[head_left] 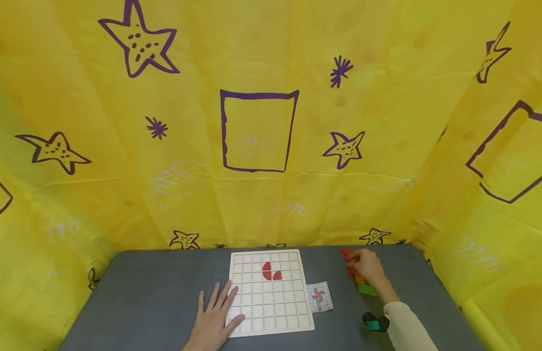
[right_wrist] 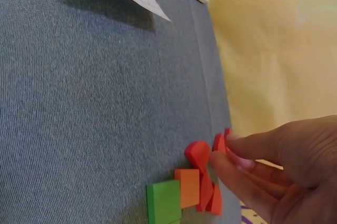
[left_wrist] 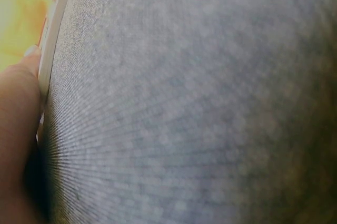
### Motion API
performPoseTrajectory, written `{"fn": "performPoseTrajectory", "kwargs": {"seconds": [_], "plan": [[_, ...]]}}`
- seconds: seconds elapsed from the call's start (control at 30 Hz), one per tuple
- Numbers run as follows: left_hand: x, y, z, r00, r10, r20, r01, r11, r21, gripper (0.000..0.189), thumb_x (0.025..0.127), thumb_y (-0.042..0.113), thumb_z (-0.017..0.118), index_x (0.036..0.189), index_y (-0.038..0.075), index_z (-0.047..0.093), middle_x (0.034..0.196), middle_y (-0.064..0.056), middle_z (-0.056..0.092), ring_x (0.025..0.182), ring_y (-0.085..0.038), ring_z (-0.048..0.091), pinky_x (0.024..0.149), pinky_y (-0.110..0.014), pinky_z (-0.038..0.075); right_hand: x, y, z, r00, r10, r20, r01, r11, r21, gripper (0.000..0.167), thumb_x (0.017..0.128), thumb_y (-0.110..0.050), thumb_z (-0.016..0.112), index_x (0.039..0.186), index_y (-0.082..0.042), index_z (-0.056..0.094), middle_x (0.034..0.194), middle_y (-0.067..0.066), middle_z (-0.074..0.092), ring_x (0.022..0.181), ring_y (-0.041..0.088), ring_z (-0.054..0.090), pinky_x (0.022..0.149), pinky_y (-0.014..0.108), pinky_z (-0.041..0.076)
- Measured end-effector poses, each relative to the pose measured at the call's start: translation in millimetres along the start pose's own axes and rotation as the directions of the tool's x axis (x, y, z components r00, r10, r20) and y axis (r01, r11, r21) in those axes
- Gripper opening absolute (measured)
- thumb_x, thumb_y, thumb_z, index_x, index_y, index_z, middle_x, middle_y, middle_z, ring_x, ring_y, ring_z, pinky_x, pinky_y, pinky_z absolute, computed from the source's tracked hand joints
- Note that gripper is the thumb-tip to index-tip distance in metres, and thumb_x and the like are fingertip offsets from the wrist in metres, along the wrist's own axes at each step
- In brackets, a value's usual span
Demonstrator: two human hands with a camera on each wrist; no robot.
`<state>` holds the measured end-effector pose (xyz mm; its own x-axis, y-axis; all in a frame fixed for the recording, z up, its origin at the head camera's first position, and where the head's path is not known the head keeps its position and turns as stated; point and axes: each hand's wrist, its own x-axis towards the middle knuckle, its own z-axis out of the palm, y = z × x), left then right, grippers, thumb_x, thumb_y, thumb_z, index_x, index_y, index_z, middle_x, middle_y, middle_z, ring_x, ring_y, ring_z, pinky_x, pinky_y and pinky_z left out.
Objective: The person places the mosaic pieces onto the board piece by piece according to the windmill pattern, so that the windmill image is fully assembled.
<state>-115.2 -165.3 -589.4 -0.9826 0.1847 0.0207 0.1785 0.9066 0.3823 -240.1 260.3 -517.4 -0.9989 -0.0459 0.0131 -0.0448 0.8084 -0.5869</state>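
My left hand (head_left: 211, 319) lies with fingers spread over the left edge of a pale wooden grid board (head_left: 290, 321). In the left wrist view its thumb (left_wrist: 18, 103) rests along the board's rim. Several red quarter-circle pieces (head_left: 267, 271) sit in the board's upper middle squares. My right hand (head_left: 368, 265) is at the far right of the table, thumb and forefinger pinching a small red piece (right_wrist: 219, 142). More red pieces (right_wrist: 198, 153) lie just beside its fingertips, along with an orange square (right_wrist: 188, 187) and a green block (right_wrist: 164, 202).
A pattern card (head_left: 320, 296) with a red figure on a grid lies against the board's right side. Nearer the right sleeve is a dark object with a teal piece (head_left: 373, 325). Yellow printed cloth (head_left: 258, 209) encloses the grey table (head_left: 157, 292) at the back and sides.
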Motion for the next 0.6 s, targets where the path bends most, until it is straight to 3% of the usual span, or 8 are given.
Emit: {"fn": "performPoseTrajectory", "kwargs": {"seconds": [0.2,0.4,0.6], "plan": [[1.5,-0.2,0.5,1.0,-0.004,0.007,0.004,1.0,0.019,0.08,0.092,0.071,0.041,0.154,0.021,0.035,0.162,-0.003,0.024,0.147,-0.038,0.017,0.112,-0.068,-0.002,-2.5,4,-3,1.0,0.025,0.019,-0.025,1.0,-0.012,0.017,0.08,0.002,0.075,0.094,0.009,0.073,0.077,0.011,0.07,0.065,0.022,0.064,0.057,0.037,0.055],[2.0,-0.5,1.1,1.0,-0.004,0.003,0.004,1.0,0.023,0.08,0.092,0.071,0.041,0.154,0.021,0.035,0.162,-0.003,0.024,0.147,-0.038,0.018,0.111,-0.068,-0.001,-3.3,4,3,0.998,0.028,0.057,-0.022,0.994,-0.106,0.013,0.077,0.004,0.077,0.088,0.007,0.073,0.077,0.012,0.07,0.068,0.028,0.065,0.06,0.042,0.056],[1.9,-0.6,1.7,1.0,-0.003,0.001,0.003,1.0,0.026,0.08,0.092,0.071,0.041,0.154,0.021,0.035,0.162,-0.003,0.024,0.147,-0.038,0.018,0.111,-0.068,-0.001,-3.5,2,7,0.998,0.035,0.057,-0.027,0.99,-0.138,0.014,0.077,-0.003,0.08,0.087,0.005,0.075,0.078,0.013,0.071,0.064,0.026,0.065,0.059,0.041,0.056]]}}
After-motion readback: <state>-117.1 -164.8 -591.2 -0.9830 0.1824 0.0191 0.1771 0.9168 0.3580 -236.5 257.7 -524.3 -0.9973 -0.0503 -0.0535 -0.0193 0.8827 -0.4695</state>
